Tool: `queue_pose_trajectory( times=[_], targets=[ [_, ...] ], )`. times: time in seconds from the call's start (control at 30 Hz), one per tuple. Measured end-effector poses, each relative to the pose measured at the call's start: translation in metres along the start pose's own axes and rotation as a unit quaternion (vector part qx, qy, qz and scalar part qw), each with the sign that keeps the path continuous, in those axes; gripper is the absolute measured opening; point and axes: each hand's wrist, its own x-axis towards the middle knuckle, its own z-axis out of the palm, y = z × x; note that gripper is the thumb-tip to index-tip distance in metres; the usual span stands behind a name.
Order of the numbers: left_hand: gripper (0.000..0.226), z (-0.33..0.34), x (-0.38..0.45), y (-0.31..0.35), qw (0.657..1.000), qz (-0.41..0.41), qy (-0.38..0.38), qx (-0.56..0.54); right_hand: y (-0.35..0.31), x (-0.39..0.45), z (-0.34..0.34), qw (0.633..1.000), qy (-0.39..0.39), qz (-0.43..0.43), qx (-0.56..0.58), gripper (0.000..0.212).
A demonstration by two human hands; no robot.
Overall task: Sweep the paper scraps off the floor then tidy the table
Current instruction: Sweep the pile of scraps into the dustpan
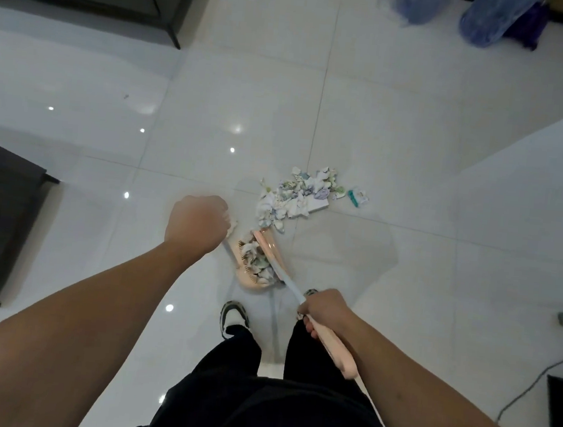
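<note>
At the bottom of the frame both bare forearms are reaching forward over black trousers and a sneaker (234, 319). The right hand (324, 312), lower right of centre, is curling its fingers around the pink broom handle (335, 351), whose white shaft is slanting up and left. The left hand (198, 227), at centre, is making a closed fist around the top of the dustpan handle (only a pale tip is showing). Between the hands the pink dustpan (256, 262) is sitting on the white tiled floor (400, 138), already holding some scraps. Just beyond it, the paper scraps (295, 194) are lying heaped, with a small packet (359, 196) beside them to the right.
</note>
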Motion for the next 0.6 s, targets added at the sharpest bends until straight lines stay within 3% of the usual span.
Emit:
queue_pose_trajectory(
  times=[0.33,0.6],
  targets=[
    [0.021,-0.054,-0.001,-0.043,0.998,-0.021,0.027,-0.049,-0.06,-0.034,0.017,0.997,0.018,-0.048,-0.05,0.011],
    [0.019,-0.103,-0.027,-0.113,0.989,-0.105,0.067,-0.083,-0.114,-0.059,0.063,0.99,-0.005,-0.114,-0.078,0.024]
  ],
)
